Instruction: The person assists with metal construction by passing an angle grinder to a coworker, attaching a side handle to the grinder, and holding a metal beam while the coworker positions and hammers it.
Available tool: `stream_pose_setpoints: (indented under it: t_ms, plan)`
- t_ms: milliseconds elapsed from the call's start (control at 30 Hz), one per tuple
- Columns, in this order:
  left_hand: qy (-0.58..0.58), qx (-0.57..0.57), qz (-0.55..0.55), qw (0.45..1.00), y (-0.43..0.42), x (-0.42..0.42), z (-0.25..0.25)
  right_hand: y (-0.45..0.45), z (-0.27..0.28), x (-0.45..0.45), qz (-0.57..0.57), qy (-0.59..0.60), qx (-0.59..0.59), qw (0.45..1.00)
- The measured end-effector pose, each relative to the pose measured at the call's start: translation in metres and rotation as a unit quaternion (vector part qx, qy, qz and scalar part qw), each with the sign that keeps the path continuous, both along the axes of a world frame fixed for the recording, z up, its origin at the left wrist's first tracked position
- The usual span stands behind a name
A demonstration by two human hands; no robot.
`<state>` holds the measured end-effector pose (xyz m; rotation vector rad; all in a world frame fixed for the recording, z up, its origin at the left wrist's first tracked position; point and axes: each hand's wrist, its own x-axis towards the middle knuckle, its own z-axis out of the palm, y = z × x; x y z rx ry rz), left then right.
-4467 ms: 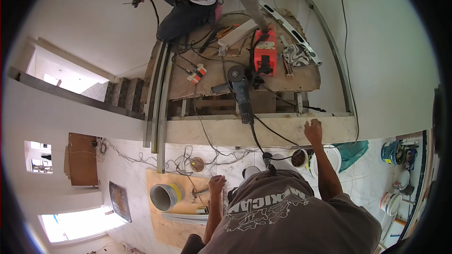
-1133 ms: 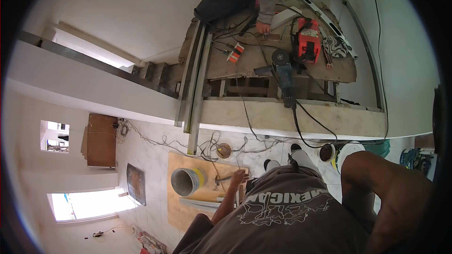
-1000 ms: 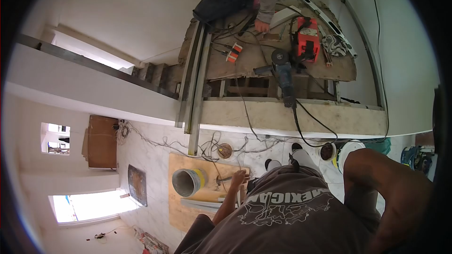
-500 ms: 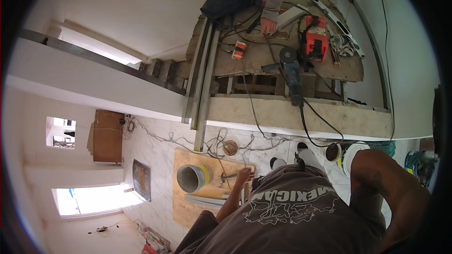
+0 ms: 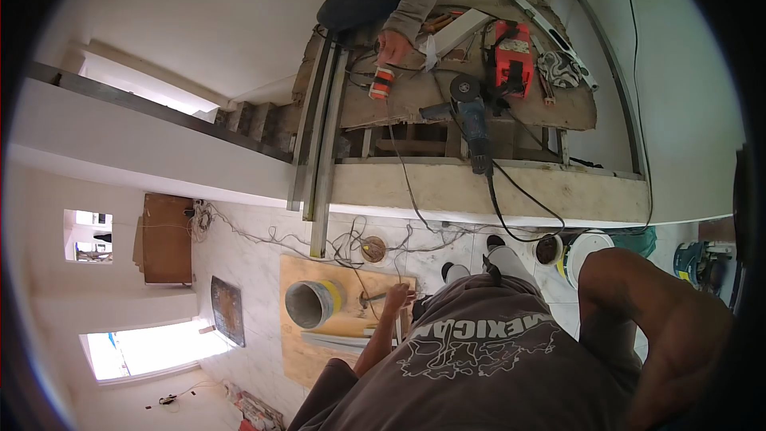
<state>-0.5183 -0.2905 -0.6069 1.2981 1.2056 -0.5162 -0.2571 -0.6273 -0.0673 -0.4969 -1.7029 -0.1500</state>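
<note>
Up ahead, the angle grinder (image 5: 471,116) lies across the near edge of the worn board (image 5: 423,105), with the power strip (image 5: 381,83) to its left. Over right, there's the welding machine (image 5: 512,60), then the cloth (image 5: 558,69) beside the spirit level (image 5: 538,24). Down on the floor, left, the bucket (image 5: 309,305) sits on the plywood sheet (image 5: 294,351), the hammer (image 5: 366,299) just to its right.

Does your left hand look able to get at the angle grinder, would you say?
Probably yes: the angle grinder lies near the ledge, and nothing seems to block the left hand.
</note>
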Motion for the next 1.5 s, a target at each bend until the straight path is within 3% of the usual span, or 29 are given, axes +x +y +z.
stream_pose_setpoints:
  t_ms: [767, 967, 1067, 1167, 1200, 1267, 1500]
  plan:
    - [0.005, 0.006, -0.006, 1.000, -0.002, -0.003, 0.001, 0.020, -0.013, 0.016, 0.017, 0.013, -0.001, 1.000]
    - [0.015, -0.004, -0.013, 1.000, 0.001, 0.002, -0.004, 0.005, -0.027, 0.032, 0.013, 0.096, -0.016, 0.995]
    - [0.009, -0.015, -0.004, 1.000, 0.002, 0.001, -0.012, 0.017, -0.069, 0.051, 0.010, 0.310, -0.012, 0.951]
    - [0.007, -0.010, -0.011, 1.000, -0.001, -0.001, -0.018, 0.045, -0.122, 0.073, -0.043, 0.522, -0.071, 0.849]
    - [0.001, -0.015, -0.008, 1.000, -0.002, 0.000, -0.017, 0.054, -0.136, 0.081, 0.019, 0.583, -0.059, 0.810]
    - [-0.012, -0.021, 0.004, 1.000, -0.001, 0.002, -0.013, 0.065, -0.155, 0.088, 0.021, 0.636, -0.079, 0.767]
    - [-0.003, -0.001, 0.043, 0.999, 0.001, -0.005, -0.019, 0.075, -0.181, 0.098, 0.086, 0.672, -0.108, 0.728]
